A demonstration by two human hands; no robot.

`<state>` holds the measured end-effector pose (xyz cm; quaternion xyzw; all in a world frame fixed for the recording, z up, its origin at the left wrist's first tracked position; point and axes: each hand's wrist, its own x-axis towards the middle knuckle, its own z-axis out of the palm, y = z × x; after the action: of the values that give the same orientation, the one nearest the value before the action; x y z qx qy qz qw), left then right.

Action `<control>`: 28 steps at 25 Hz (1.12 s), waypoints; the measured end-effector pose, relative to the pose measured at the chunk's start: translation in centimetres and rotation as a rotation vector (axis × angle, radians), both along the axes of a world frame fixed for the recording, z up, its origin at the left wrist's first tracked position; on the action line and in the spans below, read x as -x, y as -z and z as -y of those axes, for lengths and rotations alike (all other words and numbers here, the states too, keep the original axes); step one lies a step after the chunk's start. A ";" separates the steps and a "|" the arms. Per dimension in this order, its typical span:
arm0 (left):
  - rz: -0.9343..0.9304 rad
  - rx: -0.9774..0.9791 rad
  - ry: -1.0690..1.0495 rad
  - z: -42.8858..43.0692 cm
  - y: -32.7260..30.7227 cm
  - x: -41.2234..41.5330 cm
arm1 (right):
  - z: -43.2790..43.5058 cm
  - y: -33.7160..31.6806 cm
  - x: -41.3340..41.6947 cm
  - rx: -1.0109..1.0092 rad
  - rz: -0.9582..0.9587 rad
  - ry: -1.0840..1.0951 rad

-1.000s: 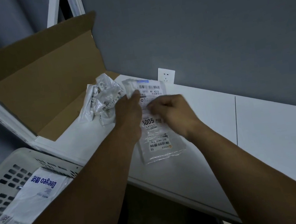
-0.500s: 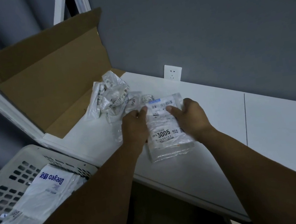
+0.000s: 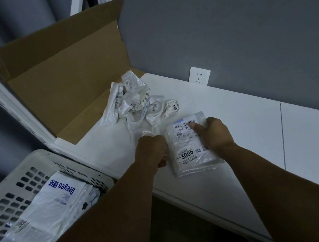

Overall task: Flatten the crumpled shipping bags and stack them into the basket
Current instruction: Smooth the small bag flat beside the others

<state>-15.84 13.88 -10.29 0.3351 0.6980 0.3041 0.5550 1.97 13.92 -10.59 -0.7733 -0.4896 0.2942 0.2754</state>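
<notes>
While right hand [image 3: 216,133] still pinches the bag [image 3: 188,154], left hand [image 3: 151,151] slid lower

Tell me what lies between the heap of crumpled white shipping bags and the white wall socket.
Head view: only bare white tabletop separates the crumpled white bag heap from the white wall socket.

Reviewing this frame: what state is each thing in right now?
Labelled bag: flattened, held by right hand.
Clear bag: crumpled, apparently gripped by left hand.
Crumpled bags: piled on table.
Basket: holds flat bags.
Cardboard box: open.
</notes>
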 end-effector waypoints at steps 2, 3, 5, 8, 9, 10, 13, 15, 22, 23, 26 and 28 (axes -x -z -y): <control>-0.024 -0.004 0.074 0.0 0.6 -0.2 | -0.1 0.5 0.2 0.046 0.087 -0.009; -0.038 -0.012 0.109 0.0 0.8 -0.3 | 0.0 0.7 0.2 0.072 0.126 -0.008; -0.071 -0.034 0.156 -0.1 1.2 -0.3 | 0.3 0.8 0.2 0.122 0.227 0.007; -0.135 -0.075 0.177 -0.6 1.8 0.1 | 0.6 0.4 1.0 0.093 0.504 0.023; -0.153 -0.078 0.186 -0.7 1.9 0.1 | 0.8 0.3 1.4 0.076 0.604 0.005; -0.163 -0.083 0.193 -0.7 1.9 0.0 | 0.8 0.3 1.8 0.065 0.670 -0.022; -0.190 -0.110 0.200 -0.3 1.7 -0.4 | 0.8 0.5 2.7 0.103 0.643 -0.070; -0.205 -0.125 0.191 -0.3 1.8 -0.6 | 0.8 0.8 2.9 0.142 0.614 -0.080; -0.253 -0.134 0.229 -0.3 2.6 -1.0 | 1.1 0.3 2.7 0.104 0.703 -0.110; -0.265 -0.136 0.234 -0.3 2.7 -0.9 | 1.1 0.5 2.7 0.038 0.733 -0.148; -0.276 -0.131 0.224 -0.3 3.1 -0.9 | 0.9 1.9 2.9 -0.113 0.750 -0.361; -0.306 -0.155 0.234 -0.2 3.3 -1.0 | 0.7 3.3 3.1 -0.054 0.739 -0.497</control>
<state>-14.89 14.03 -13.58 0.4981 0.7048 0.2359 0.4467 -1.13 13.19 -13.94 -0.6777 -0.7338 0.0423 0.0228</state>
